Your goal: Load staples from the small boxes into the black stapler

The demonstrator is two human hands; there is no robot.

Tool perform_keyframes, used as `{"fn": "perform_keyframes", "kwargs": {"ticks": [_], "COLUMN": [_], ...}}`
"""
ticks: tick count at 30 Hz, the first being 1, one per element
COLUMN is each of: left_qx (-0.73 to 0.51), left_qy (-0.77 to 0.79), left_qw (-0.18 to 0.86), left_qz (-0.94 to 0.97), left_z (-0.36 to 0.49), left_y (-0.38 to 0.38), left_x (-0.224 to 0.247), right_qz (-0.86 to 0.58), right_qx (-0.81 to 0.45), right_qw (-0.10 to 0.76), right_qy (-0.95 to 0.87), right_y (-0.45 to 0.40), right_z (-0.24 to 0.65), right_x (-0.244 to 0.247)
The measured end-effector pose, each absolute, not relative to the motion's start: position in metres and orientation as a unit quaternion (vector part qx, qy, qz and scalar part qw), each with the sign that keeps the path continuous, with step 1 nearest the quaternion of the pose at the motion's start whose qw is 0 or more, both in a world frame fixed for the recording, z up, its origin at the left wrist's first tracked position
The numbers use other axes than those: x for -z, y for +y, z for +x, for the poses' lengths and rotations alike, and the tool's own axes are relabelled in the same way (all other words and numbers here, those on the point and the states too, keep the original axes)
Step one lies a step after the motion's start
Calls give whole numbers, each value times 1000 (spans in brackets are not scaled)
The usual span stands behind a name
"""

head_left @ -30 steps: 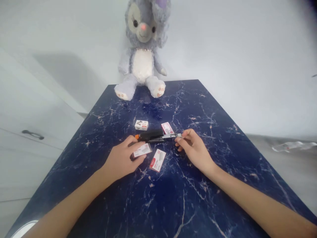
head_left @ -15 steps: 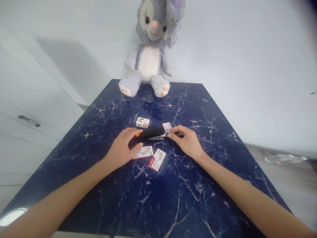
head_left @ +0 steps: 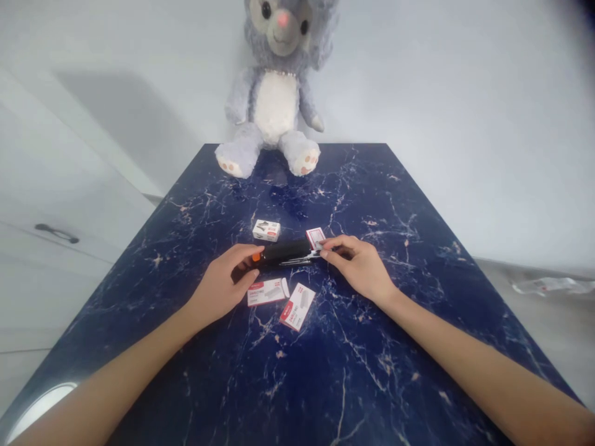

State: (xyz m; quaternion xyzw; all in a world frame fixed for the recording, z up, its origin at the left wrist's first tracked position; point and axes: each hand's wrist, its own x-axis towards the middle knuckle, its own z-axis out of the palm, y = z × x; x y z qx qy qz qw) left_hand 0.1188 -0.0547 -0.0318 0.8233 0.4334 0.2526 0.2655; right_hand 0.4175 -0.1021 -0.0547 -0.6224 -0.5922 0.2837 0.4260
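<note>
A black stapler (head_left: 284, 251) with an orange end (head_left: 256, 256) lies across the table between my hands. My left hand (head_left: 227, 275) grips the orange end between thumb and fingers. At the opposite end, where silvery metal parts (head_left: 297, 261) stick out, my right hand (head_left: 353, 260) pinches a small silvery strip (head_left: 320, 246); its exact kind is too small to make out. Two white and red staple boxes lie on the near side, one flat box (head_left: 268, 292) beside my left hand and a tilted box (head_left: 297, 306) right of it.
A small white box (head_left: 266, 230) stands beyond the stapler. Another red-edged box (head_left: 315, 237) lies by my right fingertips. A grey plush toy (head_left: 276, 108) sits at the far edge of the blue marbled table (head_left: 242, 384). A white round object (head_left: 39, 412) shows at lower left.
The view has shifted slightly. My left fingers have drawn back a little to the left, baring more of the stapler's orange end. My right hand keeps its pinch at the other end.
</note>
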Motion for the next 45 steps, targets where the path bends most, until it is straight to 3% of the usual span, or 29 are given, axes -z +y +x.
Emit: {"fn": "perform_keyframes", "kwargs": {"ticks": [9,22,30,45], "left_qx": [-217,-219,-206,-204], "left_qy": [436,415,394,387], "left_qw": [226,208,199,208], "left_qz": [843,858,873,875], "left_z": [119,116,111,110], "left_y": [-57,-55,-48,-48], "left_x": [32,32,33,36], "right_qz": [-561,-540,-576,-585], "right_qx": [-438,-240,-334,-292], "right_qw": [385,383,397,438], "right_qy": [-587,-710,-632,-617], "right_y": [-100,-106,-102,-105], "right_z": [434,423,430,427], "right_x": [47,44,55,54]}}
